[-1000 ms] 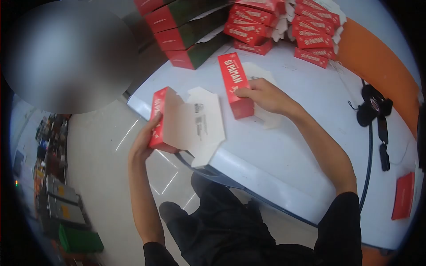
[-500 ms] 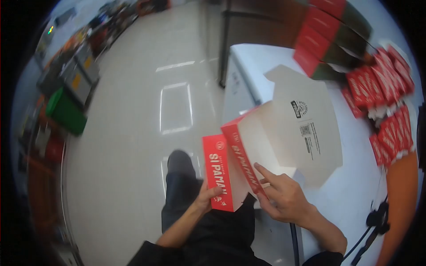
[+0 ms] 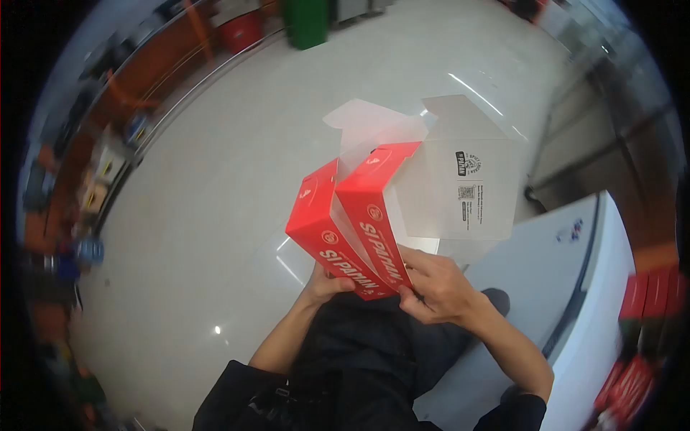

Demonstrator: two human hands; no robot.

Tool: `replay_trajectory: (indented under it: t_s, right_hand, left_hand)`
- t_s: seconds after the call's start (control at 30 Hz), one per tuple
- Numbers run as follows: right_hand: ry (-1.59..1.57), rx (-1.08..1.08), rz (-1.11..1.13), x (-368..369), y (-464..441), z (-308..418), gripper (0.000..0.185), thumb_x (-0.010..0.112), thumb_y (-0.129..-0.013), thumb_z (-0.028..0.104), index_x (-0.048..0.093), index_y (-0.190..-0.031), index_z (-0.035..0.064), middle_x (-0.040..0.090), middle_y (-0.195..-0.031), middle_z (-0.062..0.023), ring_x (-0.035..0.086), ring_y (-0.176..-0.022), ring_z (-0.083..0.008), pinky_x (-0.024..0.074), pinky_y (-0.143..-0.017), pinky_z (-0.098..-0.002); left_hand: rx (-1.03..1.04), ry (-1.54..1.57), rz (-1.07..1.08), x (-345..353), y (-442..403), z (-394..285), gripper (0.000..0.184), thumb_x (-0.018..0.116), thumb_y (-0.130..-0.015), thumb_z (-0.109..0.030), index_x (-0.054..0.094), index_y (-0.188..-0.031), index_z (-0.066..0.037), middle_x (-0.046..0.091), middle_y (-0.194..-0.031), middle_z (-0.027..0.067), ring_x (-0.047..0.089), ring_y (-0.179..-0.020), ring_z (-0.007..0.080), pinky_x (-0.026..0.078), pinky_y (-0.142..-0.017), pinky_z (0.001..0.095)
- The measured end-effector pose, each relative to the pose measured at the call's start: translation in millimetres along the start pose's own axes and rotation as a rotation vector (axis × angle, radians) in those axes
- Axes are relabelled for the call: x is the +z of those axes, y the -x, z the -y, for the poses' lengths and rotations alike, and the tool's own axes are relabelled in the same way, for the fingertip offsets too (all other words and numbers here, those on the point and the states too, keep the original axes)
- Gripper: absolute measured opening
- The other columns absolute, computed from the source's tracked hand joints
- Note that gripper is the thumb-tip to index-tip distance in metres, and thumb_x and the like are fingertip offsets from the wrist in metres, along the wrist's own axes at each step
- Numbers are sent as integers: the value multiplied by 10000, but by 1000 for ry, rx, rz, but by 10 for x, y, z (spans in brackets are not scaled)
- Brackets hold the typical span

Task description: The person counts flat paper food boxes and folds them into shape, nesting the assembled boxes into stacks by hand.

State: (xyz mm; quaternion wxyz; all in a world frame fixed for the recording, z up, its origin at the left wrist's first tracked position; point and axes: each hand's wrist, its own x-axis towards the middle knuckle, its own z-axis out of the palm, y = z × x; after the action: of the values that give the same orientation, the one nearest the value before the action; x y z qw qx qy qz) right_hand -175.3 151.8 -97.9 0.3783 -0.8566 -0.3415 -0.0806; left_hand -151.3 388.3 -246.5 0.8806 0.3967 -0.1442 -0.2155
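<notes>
Two red paper food boxes with "SI PAMAN" lettering are held side by side in front of me, over the floor. My left hand [image 3: 327, 286] is closed around the lower end of the left box [image 3: 316, 208], thumb on its front. At the right box [image 3: 374, 208], my right hand [image 3: 438, 287] is closed on the lower right side, its thumb near the bottom corner. The right box's lid [image 3: 492, 197] hangs open, showing a pale inside with black print and a code. A whitish flap [image 3: 381, 126] rises behind the two boxes, which touch or nearly touch.
To my right stands a white chest-like unit [image 3: 525, 294]. Stacked red boxes [image 3: 650, 298] and red packets [image 3: 627, 388] sit at the right edge. A green bin [image 3: 305, 25] and a red container [image 3: 241, 32] stand far off. Shelving with mixed items lines the left.
My view has turned left, away from the white unit's top. Both boxes have swung with me over the floor and tilted to show their red ends. Each hand keeps its box.
</notes>
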Motion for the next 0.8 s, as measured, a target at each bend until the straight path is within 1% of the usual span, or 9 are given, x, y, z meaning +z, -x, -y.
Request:
replay_trajectory:
  t_s: [0.07,0.17,0.23,0.37,0.4,0.5,0.63,0.73,0.8]
  right_hand:
    - [14,-37,57,98,129,-174,406,668,-707,15,687,-1110,-33,660,-1256,-221,706,-863,-335,588,-713,-385]
    - [22,-53,22,322,260,-443,422,681,-690,19,680,-1108,-36,670,-1199,-200,704,-852,-324,589,-699,-384]
    - [72,-101,-51,560,312,-573,379,686,-648,16,678,-1021,-46,674,-1200,-194,706,-860,-321,590,-680,-383]
    - [-4,-26,-109,867,206,-485,220,685,-608,29,643,-816,-33,689,-1183,-201,712,-894,-319,593,-669,-378]
    - [-29,-27,-134,945,271,-495,183,686,-601,36,626,-762,-27,693,-1178,-203,713,-906,-321,593,-667,-376]
    - [-121,7,-248,1154,446,-483,166,694,-595,71,581,-686,-10,700,-1180,-213,710,-928,-347,596,-676,-376]
    - [-233,94,-340,1176,589,-270,184,729,-736,128,617,-793,-6,682,-1234,-254,716,-911,-378,597,-720,-387]
    - [-300,315,-504,966,940,88,182,743,-818,120,656,-927,3,657,-1280,-260,705,-1031,-406,584,-797,-409]
    - [-52,357,-810,859,1177,230,225,755,-831,92,673,-1019,1,654,-1284,-267,681,-1114,-409,569,-857,-424]
  left_hand:
    - [47,-22,-61,-24,128,162,910,918,-769,-234,410,-1492,-19,632,-1344,106,623,-1243,237,504,-1073,410]
    - [164,12,-248,102,116,447,859,847,-841,-455,454,-1487,-50,640,-1356,102,638,-1239,250,525,-1062,419]
    - [175,86,-234,-78,52,603,865,847,-843,-464,442,-1476,-35,645,-1331,96,647,-1219,235,539,-1036,407]
    - [-24,186,-167,-481,134,533,848,833,-842,-507,465,-1445,-39,644,-1324,87,665,-1183,216,562,-1001,391]
    - [-95,165,-254,-537,210,569,863,846,-816,-533,484,-1426,-42,641,-1329,82,668,-1168,217,562,-994,393]
    - [-243,148,-179,-794,241,641,949,868,-764,-572,478,-1448,-41,636,-1337,79,651,-1190,219,552,-999,406]
    - [-479,33,16,-988,104,481,1102,906,-671,-622,460,-1483,-26,609,-1389,84,614,-1253,221,520,-1041,412]
    - [-637,-80,107,-871,-31,442,1177,932,-628,-625,440,-1496,1,601,-1406,94,603,-1271,228,501,-1059,402]
    - [-719,-122,180,-713,-100,471,1195,939,-640,-584,392,-1522,7,575,-1432,106,586,-1291,232,488,-1068,404]
